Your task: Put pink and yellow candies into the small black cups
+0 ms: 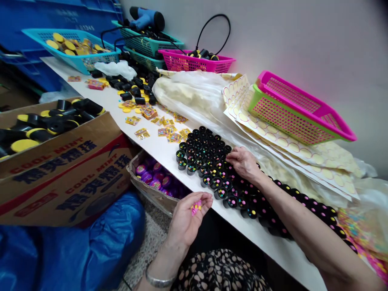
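Note:
My left hand is cupped palm up below the table edge and holds several small pink and yellow candies. My right hand reaches over a dense group of small open black cups on the white table, its fingers bent and pinched above them. Many cups hold coloured candies. What the right fingertips pinch, if anything, is hidden.
Small printed packets lie left of the cups. Sticker sheets and stacked pink and green baskets sit right. A cardboard box of black and yellow tubes stands left, a tray of purple lids below the edge.

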A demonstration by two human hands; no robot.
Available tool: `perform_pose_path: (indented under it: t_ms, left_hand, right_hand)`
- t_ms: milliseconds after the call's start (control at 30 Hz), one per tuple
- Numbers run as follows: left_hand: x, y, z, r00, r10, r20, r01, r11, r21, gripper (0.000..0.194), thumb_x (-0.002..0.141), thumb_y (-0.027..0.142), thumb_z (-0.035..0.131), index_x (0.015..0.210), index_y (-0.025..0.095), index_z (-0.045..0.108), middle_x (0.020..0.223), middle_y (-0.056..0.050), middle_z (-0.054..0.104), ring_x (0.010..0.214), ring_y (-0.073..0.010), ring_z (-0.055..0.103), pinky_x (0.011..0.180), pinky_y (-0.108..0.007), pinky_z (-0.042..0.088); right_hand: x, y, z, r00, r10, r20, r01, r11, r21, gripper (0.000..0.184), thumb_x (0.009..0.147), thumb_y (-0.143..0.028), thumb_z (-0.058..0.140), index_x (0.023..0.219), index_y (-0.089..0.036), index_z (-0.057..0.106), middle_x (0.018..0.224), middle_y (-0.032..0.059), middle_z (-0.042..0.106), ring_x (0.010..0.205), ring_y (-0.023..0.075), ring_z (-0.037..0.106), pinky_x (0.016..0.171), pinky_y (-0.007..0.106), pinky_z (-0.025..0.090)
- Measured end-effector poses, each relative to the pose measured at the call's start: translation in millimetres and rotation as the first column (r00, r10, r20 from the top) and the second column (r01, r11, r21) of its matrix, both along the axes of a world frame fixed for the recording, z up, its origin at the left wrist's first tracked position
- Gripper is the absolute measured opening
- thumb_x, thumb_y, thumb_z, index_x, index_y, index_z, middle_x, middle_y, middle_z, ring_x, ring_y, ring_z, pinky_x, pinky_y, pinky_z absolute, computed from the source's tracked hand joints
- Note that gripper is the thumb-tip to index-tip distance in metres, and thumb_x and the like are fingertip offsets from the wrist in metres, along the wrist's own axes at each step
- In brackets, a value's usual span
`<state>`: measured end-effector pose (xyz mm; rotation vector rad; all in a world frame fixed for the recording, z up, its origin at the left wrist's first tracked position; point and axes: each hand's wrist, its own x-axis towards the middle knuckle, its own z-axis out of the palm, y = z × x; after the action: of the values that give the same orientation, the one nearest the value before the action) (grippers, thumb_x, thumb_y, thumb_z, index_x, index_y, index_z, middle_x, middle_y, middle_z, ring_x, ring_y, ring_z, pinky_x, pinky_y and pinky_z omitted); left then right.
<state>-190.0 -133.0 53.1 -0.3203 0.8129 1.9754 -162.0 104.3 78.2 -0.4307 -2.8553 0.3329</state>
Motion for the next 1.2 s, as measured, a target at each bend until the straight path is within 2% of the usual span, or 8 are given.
perform_pose_path:
  t_ms: [233,467,600,800,933,1067,1200]
  left_hand:
    - [-0.8,0.5,1.6,1.000,-0.005,0.022,0.005,1.000,-0.014,0.009,0.068,0.008,0.058,0.070,0.005,0.066,0.075,-0.010,0.066,0.076,-0.0164,0.062,0.079,-0.028,0.050]
    - [-1.4,0.9,2.5,0.999,0.006,0.037,-0.004,1.000,-0.028,0.010,0.070,0.006,0.056,0.070,0.004,0.066,0.074,-0.010,0.066,0.075,-0.0162,0.062,0.079,-0.028,0.050]
    - [-1.1,2.6,2.5,0.999,0.001,0.044,0.000,1.000,-0.025,0.011,0.070,0.006,0.055,0.070,0.004,0.066,0.074,-0.011,0.066,0.075,-0.0165,0.062,0.079,-0.028,0.050]
    - [-0.2,5.7,6.7,0.995,-0.031,0.098,0.033,0.999,-0.015,0.011,0.071,0.007,0.054,0.070,0.003,0.065,0.076,-0.012,0.066,0.077,-0.0169,0.062,0.080,-0.028,0.049]
    - [-3.5,2.1,11.7,0.984,-0.084,0.156,0.074,0.995,0.071,0.018,0.077,0.016,0.052,0.078,0.002,0.064,0.087,-0.016,0.065,0.086,-0.0203,0.061,0.085,-0.030,0.047]
    - [-5.5,-0.4,17.1,0.974,-0.119,0.191,0.084,0.980,0.182,0.032,0.082,0.031,0.046,0.088,0.003,0.062,0.098,-0.018,0.062,0.099,-0.0255,0.057,0.089,-0.036,0.044]
    - [-2.7,1.3,21.1,0.971,-0.150,0.185,0.098,0.959,0.268,0.044,0.084,0.041,0.041,0.096,0.003,0.059,0.105,-0.020,0.059,0.103,-0.0275,0.054,0.090,-0.040,0.041]
  right_hand:
    - [-5.8,-4.5,0.9,0.994,0.007,0.112,-0.016,0.997,0.075,0.019,0.079,-0.027,0.051,0.074,-0.021,0.067,0.076,0.0029,0.059,0.076,0.0155,0.048,0.066,0.026,0.032]
    - [-9.0,-5.2,2.9,0.984,-0.025,0.177,0.013,0.998,0.064,0.019,0.079,-0.025,0.049,0.076,-0.020,0.067,0.079,0.0033,0.059,0.081,0.0162,0.049,0.068,0.026,0.033]
    - [-11.5,-6.4,3.2,0.982,-0.043,0.184,0.033,0.998,0.057,0.019,0.077,-0.023,0.049,0.074,-0.019,0.067,0.077,0.0037,0.059,0.077,0.0158,0.050,0.064,0.025,0.032]
    - [-13.0,-3.5,2.7,0.985,-0.019,0.174,0.019,1.000,0.002,0.018,0.076,-0.021,0.050,0.072,-0.018,0.068,0.074,0.0024,0.059,0.066,0.0128,0.050,0.057,0.024,0.032]
    - [-4.6,-1.9,8.4,0.998,-0.008,0.068,0.015,0.994,-0.104,0.016,0.076,-0.023,0.053,0.076,-0.017,0.067,0.074,0.0028,0.057,0.069,0.0132,0.051,0.061,0.024,0.036]
    - [16.7,-24.2,25.3,0.993,-0.021,-0.119,0.002,0.987,-0.162,0.014,0.078,-0.023,0.053,0.078,-0.018,0.066,0.073,0.0028,0.055,0.071,0.0142,0.050,0.064,0.026,0.038]
    - [42.5,-70.1,38.1,0.971,0.156,-0.181,-0.199,0.947,-0.251,0.015,0.081,-0.020,0.049,0.078,-0.019,0.064,0.073,0.0023,0.054,0.070,0.0129,0.049,0.064,0.026,0.038]
